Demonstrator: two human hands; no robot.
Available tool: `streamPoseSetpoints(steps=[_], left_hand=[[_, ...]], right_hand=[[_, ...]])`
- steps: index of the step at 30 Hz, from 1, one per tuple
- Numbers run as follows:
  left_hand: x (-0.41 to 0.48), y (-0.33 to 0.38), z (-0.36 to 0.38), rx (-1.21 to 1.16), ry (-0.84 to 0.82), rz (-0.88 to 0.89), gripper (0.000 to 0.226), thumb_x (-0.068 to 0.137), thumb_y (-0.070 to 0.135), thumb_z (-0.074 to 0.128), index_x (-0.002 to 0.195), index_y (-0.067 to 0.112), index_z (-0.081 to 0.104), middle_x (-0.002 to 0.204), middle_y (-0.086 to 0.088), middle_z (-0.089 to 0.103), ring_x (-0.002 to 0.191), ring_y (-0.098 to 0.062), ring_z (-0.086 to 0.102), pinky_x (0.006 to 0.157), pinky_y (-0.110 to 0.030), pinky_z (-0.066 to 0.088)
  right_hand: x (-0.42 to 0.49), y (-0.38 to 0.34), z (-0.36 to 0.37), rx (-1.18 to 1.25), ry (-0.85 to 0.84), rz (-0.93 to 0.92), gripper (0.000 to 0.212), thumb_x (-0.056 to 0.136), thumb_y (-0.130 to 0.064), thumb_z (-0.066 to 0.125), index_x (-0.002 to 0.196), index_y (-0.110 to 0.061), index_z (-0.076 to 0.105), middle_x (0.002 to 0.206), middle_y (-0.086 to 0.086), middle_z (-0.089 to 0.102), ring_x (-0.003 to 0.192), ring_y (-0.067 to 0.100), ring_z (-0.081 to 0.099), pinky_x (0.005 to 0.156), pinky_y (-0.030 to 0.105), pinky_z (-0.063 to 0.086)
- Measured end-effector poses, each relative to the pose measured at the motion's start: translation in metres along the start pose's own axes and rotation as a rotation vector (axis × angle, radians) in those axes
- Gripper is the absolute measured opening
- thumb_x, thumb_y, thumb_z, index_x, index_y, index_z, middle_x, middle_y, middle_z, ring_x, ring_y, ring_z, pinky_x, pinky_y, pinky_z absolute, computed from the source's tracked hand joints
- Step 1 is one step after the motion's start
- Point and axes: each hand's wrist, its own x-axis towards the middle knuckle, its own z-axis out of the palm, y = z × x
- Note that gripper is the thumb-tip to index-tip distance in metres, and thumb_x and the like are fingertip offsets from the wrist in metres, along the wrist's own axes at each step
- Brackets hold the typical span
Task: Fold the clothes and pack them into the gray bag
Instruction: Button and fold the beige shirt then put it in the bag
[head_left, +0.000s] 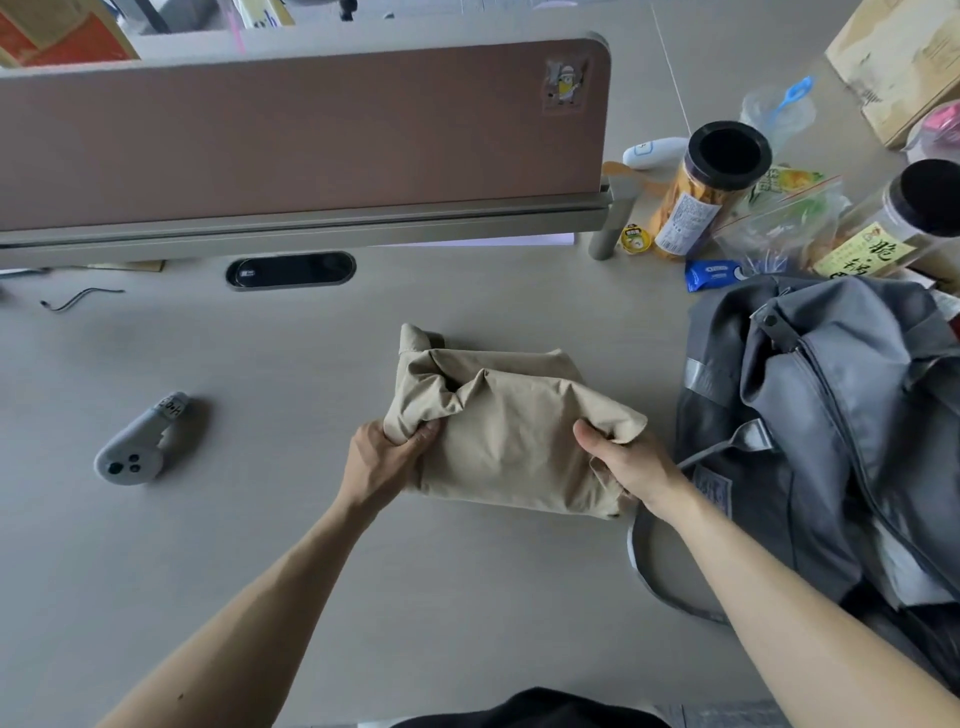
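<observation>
A folded beige garment (506, 431) lies in a compact bundle at the middle of the desk. My left hand (387, 460) grips its near left corner, thumb on top and fingers curled under the cloth. My right hand (631, 465) grips the near right corner the same way. The gray bag (831, 431) lies slumped just right of the bundle, its zipper line running down its top and a strap (654, 566) looping onto the desk under my right forearm.
A gray handheld controller (140, 441) lies on the desk at left. A brown partition (291, 135) runs along the back. Snack jars (701, 192), plastic bags and a blue packet (714, 274) crowd the back right, behind the bag.
</observation>
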Motion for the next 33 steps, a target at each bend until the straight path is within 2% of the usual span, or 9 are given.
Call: streamPoseSetpoints(steps=[4,9,13,15,17,19,23,27,33], left_hand=[[0.002,-0.011,0.005,0.053,0.039,-0.141,0.067,0.078,0.067,0.066,0.057,0.014,0.031,0.052,0.003,0.036,0.047,-0.013,0.033,0.038,-0.021,0.024],[0.005,-0.017,0.018,0.185,0.102,-0.285,0.057,0.084,0.063,0.064,0.074,0.007,0.057,0.072,-0.003,0.061,0.072,-0.029,0.059,0.061,-0.033,0.042],[0.003,-0.013,0.033,0.507,0.305,0.242,0.040,0.084,0.023,0.056,0.123,0.020,0.047,0.127,-0.005,0.050,0.117,-0.025,0.047,0.097,-0.049,0.036],[0.006,-0.009,0.039,0.607,0.214,0.585,0.048,0.084,0.010,0.045,0.131,0.021,0.053,0.139,-0.005,0.049,0.135,-0.024,0.042,0.107,-0.052,0.028],[0.011,-0.011,0.042,0.729,0.069,0.721,0.043,0.093,0.018,0.042,0.134,0.023,0.057,0.148,0.000,0.046,0.146,-0.024,0.033,0.114,-0.058,0.024],[0.021,-0.014,0.038,0.818,-0.052,0.574,0.045,0.101,0.042,0.035,0.144,0.034,0.044,0.160,0.007,0.031,0.151,-0.022,0.021,0.118,-0.063,0.015],[0.039,-0.024,0.038,0.878,-0.160,0.314,0.059,0.098,0.066,0.015,0.154,0.049,0.006,0.166,0.016,-0.007,0.154,-0.020,-0.003,0.118,-0.063,-0.004],[0.047,-0.029,0.045,0.759,-0.174,0.213,0.062,0.097,0.068,0.021,0.153,0.053,-0.002,0.164,0.020,-0.014,0.153,-0.019,-0.013,0.117,-0.065,0.003],[0.054,-0.036,0.049,0.694,-0.185,0.191,0.067,0.095,0.070,0.028,0.151,0.056,-0.006,0.163,0.020,-0.018,0.152,-0.019,-0.019,0.116,-0.065,-0.006]], right_hand=[[0.010,0.011,0.020,-0.224,0.221,0.001,0.049,0.086,-0.044,0.072,0.058,-0.018,0.042,0.049,-0.013,0.039,0.049,0.007,0.039,0.052,0.031,0.028],[0.020,0.008,0.039,-0.538,0.295,0.083,0.037,0.086,-0.055,0.066,0.094,-0.020,0.056,0.080,-0.001,0.064,0.083,0.029,0.063,0.062,0.033,0.040],[0.029,0.009,0.053,-0.920,0.490,-0.173,0.064,0.077,-0.037,0.074,0.131,-0.017,0.045,0.113,0.015,0.055,0.099,0.040,0.057,0.077,0.047,0.050],[0.030,0.005,0.065,-1.003,0.522,-0.409,0.068,0.075,-0.024,0.070,0.139,-0.019,0.046,0.127,0.013,0.050,0.107,0.036,0.053,0.089,0.050,0.046],[0.026,0.006,0.080,-1.076,0.440,-0.591,0.065,0.081,-0.021,0.065,0.144,-0.022,0.046,0.141,0.012,0.047,0.122,0.033,0.049,0.102,0.053,0.040],[0.027,0.015,0.086,-1.139,0.349,-0.612,0.059,0.087,-0.024,0.061,0.144,-0.026,0.048,0.148,0.011,0.044,0.133,0.032,0.044,0.109,0.057,0.034],[0.047,0.035,0.073,-1.154,0.263,-0.309,0.062,0.086,-0.048,0.047,0.146,-0.032,0.042,0.153,0.006,0.038,0.139,0.029,0.037,0.111,0.064,0.027],[0.063,0.055,0.055,-1.133,0.283,-0.142,0.072,0.086,-0.069,0.032,0.148,-0.032,0.040,0.157,0.009,0.033,0.145,0.031,0.028,0.111,0.066,0.024],[0.071,0.064,0.057,-1.129,0.352,-0.170,0.067,0.090,-0.065,0.033,0.143,-0.027,0.047,0.157,0.009,0.034,0.146,0.031,0.029,0.113,0.063,0.021]])
